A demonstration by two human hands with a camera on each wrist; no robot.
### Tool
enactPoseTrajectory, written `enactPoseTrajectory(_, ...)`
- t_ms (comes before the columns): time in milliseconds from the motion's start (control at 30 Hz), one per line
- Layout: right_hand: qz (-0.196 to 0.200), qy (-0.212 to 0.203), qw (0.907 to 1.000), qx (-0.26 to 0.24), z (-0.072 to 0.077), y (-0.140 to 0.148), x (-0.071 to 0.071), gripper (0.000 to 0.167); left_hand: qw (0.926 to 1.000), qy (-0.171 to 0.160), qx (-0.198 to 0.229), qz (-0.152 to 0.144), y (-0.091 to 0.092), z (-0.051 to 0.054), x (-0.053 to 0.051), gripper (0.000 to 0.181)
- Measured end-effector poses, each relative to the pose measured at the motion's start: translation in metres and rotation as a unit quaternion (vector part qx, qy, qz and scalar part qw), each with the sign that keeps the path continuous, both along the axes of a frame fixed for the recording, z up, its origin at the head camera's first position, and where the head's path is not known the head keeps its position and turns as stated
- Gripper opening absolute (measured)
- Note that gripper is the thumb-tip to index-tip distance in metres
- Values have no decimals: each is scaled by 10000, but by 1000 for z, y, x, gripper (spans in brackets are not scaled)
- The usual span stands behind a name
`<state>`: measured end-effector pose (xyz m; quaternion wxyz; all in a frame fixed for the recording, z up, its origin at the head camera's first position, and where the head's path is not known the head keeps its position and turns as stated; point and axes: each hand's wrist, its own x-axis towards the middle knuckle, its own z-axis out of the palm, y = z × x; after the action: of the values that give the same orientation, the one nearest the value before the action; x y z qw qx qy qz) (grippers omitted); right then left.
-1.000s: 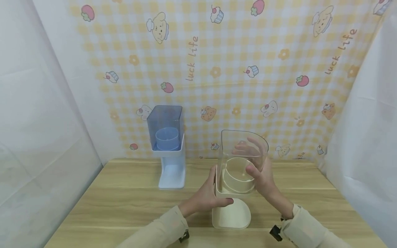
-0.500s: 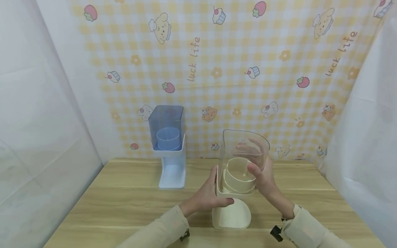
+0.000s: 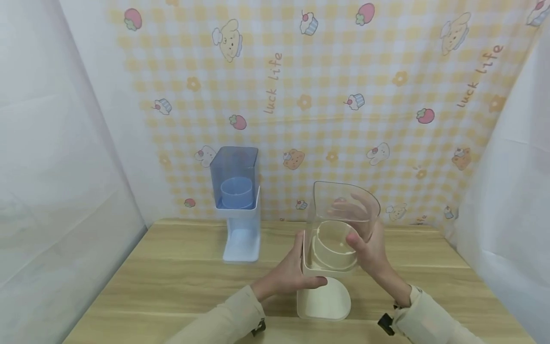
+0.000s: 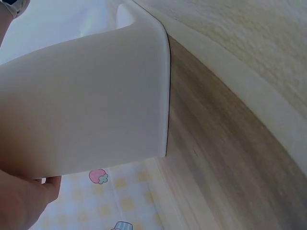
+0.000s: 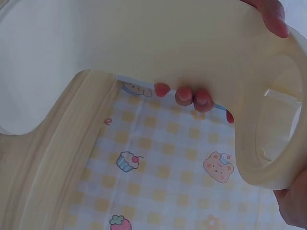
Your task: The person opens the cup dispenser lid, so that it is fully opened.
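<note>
A cream stand (image 3: 324, 301) stands at the front right of the table, with a clear open-topped container (image 3: 343, 198) on its upper holder. My left hand (image 3: 285, 274) grips the stand's upper part from the left, thumb across the front. In the right wrist view its fingertips (image 5: 183, 96) curl round the back of the column. My right hand (image 3: 371, 251) holds the container's right side, thumb in front and fingers seen through the clear wall. A round cream ring (image 3: 336, 243) shows inside the container. The holder's oval opening (image 5: 283, 115) appears from below in the right wrist view.
A similar stand with a blue container (image 3: 234, 177) stands at the back left. The wooden table (image 3: 180, 272) ends at a checked curtain (image 3: 275, 129) behind. White sheets hang on the left (image 3: 64, 167) and right (image 3: 502, 200).
The head view has shifted a little, so everything sits slightly further right. The clear container has edged slightly right relative to the stand's base. Both hands keep their holds.
</note>
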<state>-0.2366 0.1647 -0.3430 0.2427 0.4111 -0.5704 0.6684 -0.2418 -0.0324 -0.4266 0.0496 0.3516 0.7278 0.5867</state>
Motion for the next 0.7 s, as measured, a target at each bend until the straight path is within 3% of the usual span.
enactPoseTrajectory(333,99,125,9999,-18,-1,2,-2,86,9999,117,-5,-26,1,-1,0,102)
enactPoseTrajectory(700,102,-145,9997,153,2,6,-3,71,9999,63,-31,133,4,0,4,99)
